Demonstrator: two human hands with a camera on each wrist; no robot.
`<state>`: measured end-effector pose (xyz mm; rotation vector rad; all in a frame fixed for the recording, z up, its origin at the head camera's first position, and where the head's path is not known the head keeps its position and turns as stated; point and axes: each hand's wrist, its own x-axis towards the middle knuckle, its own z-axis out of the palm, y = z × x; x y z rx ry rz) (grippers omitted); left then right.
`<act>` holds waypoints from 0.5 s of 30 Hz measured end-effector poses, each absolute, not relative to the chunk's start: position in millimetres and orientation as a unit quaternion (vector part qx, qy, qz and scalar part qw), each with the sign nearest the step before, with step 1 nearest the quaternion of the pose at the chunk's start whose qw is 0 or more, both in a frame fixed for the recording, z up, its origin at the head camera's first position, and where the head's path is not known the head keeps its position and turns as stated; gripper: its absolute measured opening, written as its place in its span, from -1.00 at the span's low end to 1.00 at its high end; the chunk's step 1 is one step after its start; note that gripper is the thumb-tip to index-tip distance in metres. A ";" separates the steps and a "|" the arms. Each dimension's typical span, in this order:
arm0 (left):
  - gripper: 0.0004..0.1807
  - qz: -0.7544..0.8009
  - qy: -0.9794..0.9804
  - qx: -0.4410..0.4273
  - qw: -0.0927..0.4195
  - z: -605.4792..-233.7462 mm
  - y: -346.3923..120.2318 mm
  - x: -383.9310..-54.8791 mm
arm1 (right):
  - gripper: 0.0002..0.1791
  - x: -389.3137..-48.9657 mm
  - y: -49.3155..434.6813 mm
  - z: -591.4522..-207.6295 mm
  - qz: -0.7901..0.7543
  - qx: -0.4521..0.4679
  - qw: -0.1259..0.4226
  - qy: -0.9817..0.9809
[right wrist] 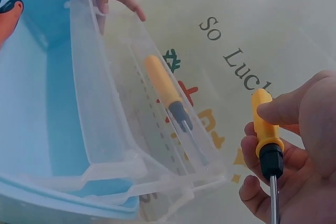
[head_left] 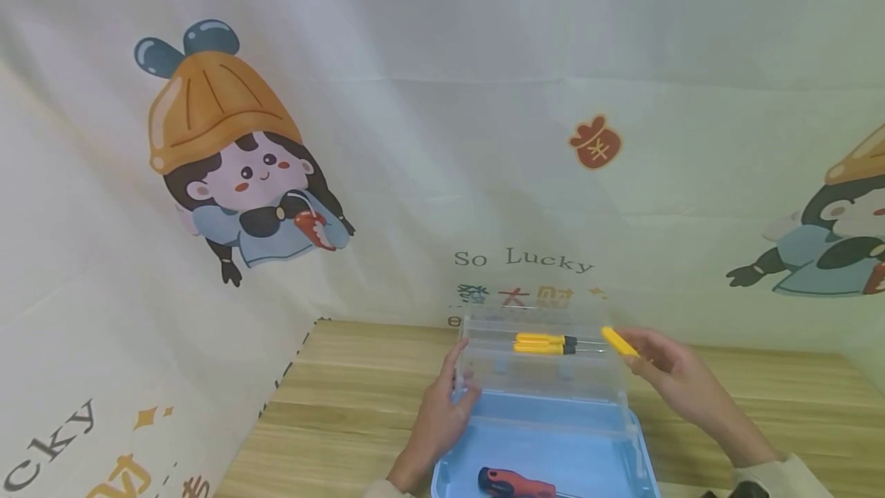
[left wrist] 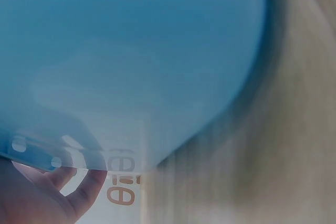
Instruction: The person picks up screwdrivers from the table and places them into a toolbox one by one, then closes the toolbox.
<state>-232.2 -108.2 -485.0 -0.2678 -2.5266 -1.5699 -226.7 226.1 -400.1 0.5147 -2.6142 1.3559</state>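
A clear plastic lid [head_left: 546, 371] stands tilted up at the back of a blue toolbox [head_left: 442, 475]. My left hand [head_left: 442, 406] grips the lid's left end, fingers behind it and thumb in front. In my right hand [head_left: 681, 379] is a yellow-handled screwdriver [right wrist: 266, 121], pinched by the handle, its metal shaft pointing down in the right wrist view. This hand is beside the lid's upper right corner. Two more yellow-handled screwdrivers [head_left: 538, 348] lie side by side in the lid's upper compartment. A red and black screwdriver [head_left: 515, 483] lies inside the box.
The box stands on a wood-grain table [head_left: 346, 383]. Behind it hangs a pale printed cloth [head_left: 429, 137] with cartoon figures and lettering, which meets the table's back and left edges. A dark object [head_left: 747, 490] shows at the right sleeve.
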 end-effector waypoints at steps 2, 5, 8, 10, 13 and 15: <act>-0.30 -0.524 -0.844 -0.089 0.077 -485.2 -108.4 -232.2 | -0.57 -227.4 224.9 -399.2 0.455 0.172 0.077 -0.870; -0.30 -0.523 -0.844 -0.090 0.077 -485.2 -108.9 -231.7 | -0.57 -227.6 222.6 -397.4 0.461 0.179 0.083 -0.865; -0.30 -0.523 -0.844 -0.090 0.078 -484.7 -109.1 -230.9 | -0.56 -228.5 219.6 -396.1 0.461 0.182 0.084 -0.864; -0.30 -0.523 -0.844 -0.089 0.078 -484.2 -109.1 -230.4 | -0.57 -229.4 217.6 -395.2 0.461 0.184 0.084 -0.864; -0.30 -0.524 -0.843 -0.090 0.079 -483.6 -109.0 -230.1 | -0.56 -231.2 214.8 -394.2 0.459 0.187 0.080 -0.865; -0.29 -0.524 -0.843 -0.090 0.079 -483.8 -109.0 -230.3 | -0.56 -232.3 213.1 -393.0 0.457 0.187 0.076 -0.866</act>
